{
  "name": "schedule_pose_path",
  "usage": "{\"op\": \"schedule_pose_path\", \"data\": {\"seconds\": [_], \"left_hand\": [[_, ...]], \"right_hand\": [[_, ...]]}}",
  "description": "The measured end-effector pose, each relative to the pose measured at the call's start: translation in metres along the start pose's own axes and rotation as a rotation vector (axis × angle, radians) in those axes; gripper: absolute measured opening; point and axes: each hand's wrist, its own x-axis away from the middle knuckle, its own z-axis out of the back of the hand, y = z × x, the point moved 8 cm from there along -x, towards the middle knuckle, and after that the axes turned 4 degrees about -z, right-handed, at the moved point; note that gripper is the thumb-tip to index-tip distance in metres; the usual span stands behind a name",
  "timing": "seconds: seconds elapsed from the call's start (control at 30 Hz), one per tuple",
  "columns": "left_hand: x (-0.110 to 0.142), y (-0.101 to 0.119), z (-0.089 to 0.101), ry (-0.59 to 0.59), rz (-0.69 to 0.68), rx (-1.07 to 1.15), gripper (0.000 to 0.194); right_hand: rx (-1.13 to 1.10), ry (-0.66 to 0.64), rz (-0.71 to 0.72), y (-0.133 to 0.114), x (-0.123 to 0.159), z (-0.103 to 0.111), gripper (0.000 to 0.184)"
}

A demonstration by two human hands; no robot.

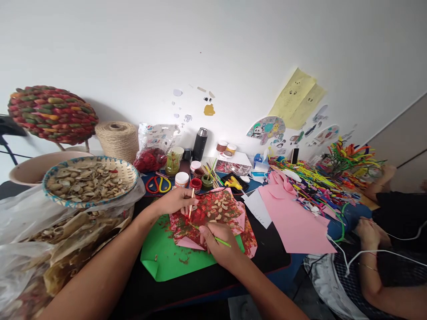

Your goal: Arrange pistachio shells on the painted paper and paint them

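Observation:
My left hand (178,201) is closed around a thin wooden stick (191,205) that points down at the paint-smeared pink paper (187,242). What sits at the stick's lower tip is red and too small to make out. In my right hand (218,242) is a green paintbrush (223,242), its tip angled left toward the stick's lower end. Peanut shells (218,209), some bare and some red, lie on the paper between and beyond my hands. Underneath is a green sheet (173,262). An open jar of red paint (195,183) stands just beyond my left hand.
A basket of shells (45,184) and plastic bags are at left. Scissors (158,184), a green paint jar (207,180), a yellow glue gun (234,182) and a black flask (200,144) stand behind. Pink paper (293,222) and pipe cleaners lie right, near other people's arms (368,235).

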Motion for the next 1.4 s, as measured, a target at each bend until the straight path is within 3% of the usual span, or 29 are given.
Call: {"op": "schedule_pose_path", "data": {"seconds": [0.4,0.7,0.9,1.17,1.4], "left_hand": [[-0.006,0.002,-0.006,0.094,-0.010,-0.019,0.055],[-0.005,-0.004,0.000,0.099,0.003,-0.002,0.054],[-0.007,0.001,-0.002,0.121,-0.036,0.032,0.053],[-0.007,-0.003,-0.005,0.105,-0.041,-0.045,0.053],[-0.008,-0.005,-0.004,0.106,-0.028,-0.016,0.053]], "right_hand": [[-0.055,0.005,-0.005,0.008,0.002,0.005,0.063],[-0.113,0.060,-0.115,0.034,0.010,0.025,0.063],[-0.145,0.066,-0.143,0.043,0.013,0.026,0.062],[-0.116,0.102,-0.112,0.032,0.004,0.023,0.063],[-0.045,0.051,-0.060,0.023,0.007,0.018,0.061]]}}
